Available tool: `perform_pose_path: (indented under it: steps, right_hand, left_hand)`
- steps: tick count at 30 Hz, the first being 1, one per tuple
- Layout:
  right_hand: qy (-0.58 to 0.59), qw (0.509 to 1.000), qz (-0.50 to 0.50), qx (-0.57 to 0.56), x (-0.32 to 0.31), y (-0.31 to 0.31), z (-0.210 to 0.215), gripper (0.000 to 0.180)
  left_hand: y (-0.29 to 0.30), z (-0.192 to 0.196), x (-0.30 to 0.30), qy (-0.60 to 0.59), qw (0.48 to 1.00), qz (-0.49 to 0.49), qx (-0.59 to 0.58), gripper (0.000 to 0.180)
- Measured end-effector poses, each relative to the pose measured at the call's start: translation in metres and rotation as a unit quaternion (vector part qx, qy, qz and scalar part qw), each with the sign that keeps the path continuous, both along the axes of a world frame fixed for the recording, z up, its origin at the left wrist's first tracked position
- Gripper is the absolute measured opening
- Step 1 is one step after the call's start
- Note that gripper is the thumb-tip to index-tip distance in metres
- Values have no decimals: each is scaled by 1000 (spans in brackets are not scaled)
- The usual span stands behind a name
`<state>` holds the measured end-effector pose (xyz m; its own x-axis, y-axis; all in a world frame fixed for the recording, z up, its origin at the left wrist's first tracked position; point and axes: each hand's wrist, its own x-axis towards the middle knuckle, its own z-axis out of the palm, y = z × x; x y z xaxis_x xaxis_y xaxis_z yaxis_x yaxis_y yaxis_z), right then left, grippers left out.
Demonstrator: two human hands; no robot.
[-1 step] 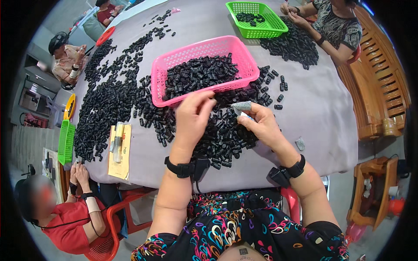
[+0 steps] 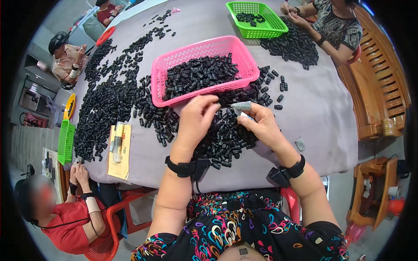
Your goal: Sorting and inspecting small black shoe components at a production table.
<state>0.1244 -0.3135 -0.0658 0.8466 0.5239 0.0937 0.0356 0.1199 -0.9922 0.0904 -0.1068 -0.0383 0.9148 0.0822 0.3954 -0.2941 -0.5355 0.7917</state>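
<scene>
My left hand (image 2: 198,118) is closed in a pinch just in front of the pink basket (image 2: 157,89). Whatever its fingertips may hold blends into the black parts behind. Close by on the right, my right hand (image 2: 263,126) has thumb and forefinger drawn together, the forefinger wrapped in a grey finger cover (image 2: 242,106) and something pale at the thumb tip. I cannot make out what lies between those fingertips. Beneath both hands spreads a pile of small black cylindrical parts (image 2: 228,137). More such parts (image 2: 198,76) fill the basket.
A large black heap (image 2: 102,104) covers the table's left side. Beside it lies a yellow paper pad (image 2: 124,152) with a clear tube (image 2: 118,141) on it. A grey scrap (image 2: 300,143) lies right. Co-workers sit around, near a green basket (image 2: 272,30) and another green basket (image 2: 66,141).
My left hand has shifted slightly right and down, toward my right hand. My right hand looks unmoved.
</scene>
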Motion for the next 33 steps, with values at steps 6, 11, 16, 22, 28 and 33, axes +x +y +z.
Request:
perform_pose_path:
  steps: [6,11,16,22,28,33]
  right_hand:
    - [-18,999,7,-27,0,-2,6,27]
    - [-14,1000,9,-25,-1,-3,5,25]
    - [-20,999,14,-25,-1,2,0,25]
    - [-25,999,19,-24,-1,-2,6,25]
    - [-27,999,18,-16,-1,0,1,25]
    - [-17,999,16,-28,-2,-1,6,25]
  left_hand:
    - [0,-12,1,87,960,-63,257,25]
    - [-1,-10,-2,73,957,-87,267,27]
    - [1,-8,-4,93,948,-94,291,31]
    - [-1,-13,0,75,954,-82,280,27]
    - [-1,-16,3,86,958,-52,268,21]
    - [-2,-20,5,32,971,-15,237,13]
